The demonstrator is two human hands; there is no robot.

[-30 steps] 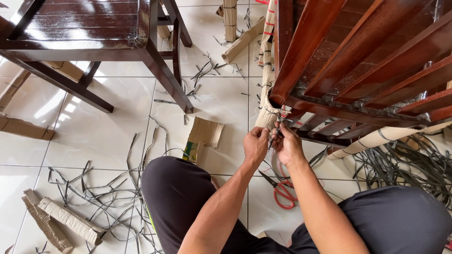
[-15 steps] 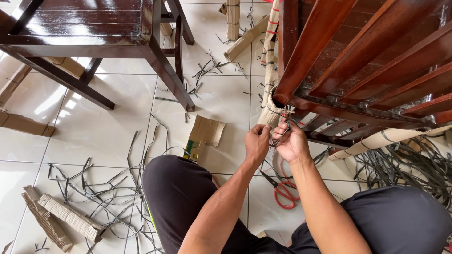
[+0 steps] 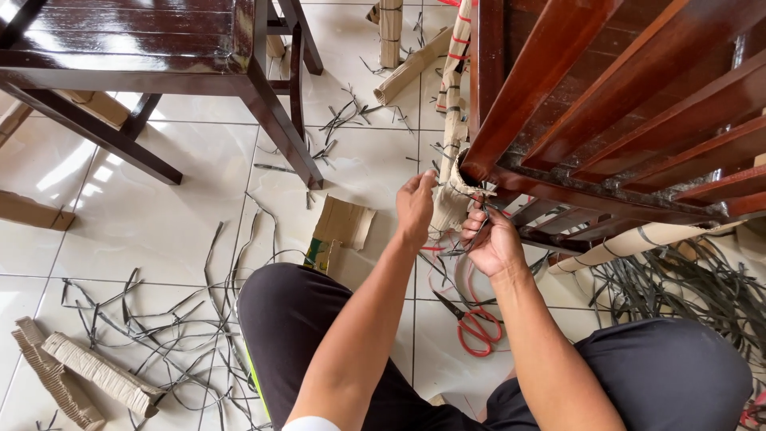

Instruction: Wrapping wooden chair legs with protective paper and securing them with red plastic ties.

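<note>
Item: dark wooden furniture frame, its corner leg wrapped in corrugated cardboard. Left hand closed around the wrap at the corner; right hand pinched shut on thin dark strapping there (exact grip among the fingers hard to tell). Progress: much unwrapping looks done, with cut straps and cardboard rolls strewn over the tiled floor; this corner and a wrapped rail remain. Red-handled scissors lie near the knee.
</note>
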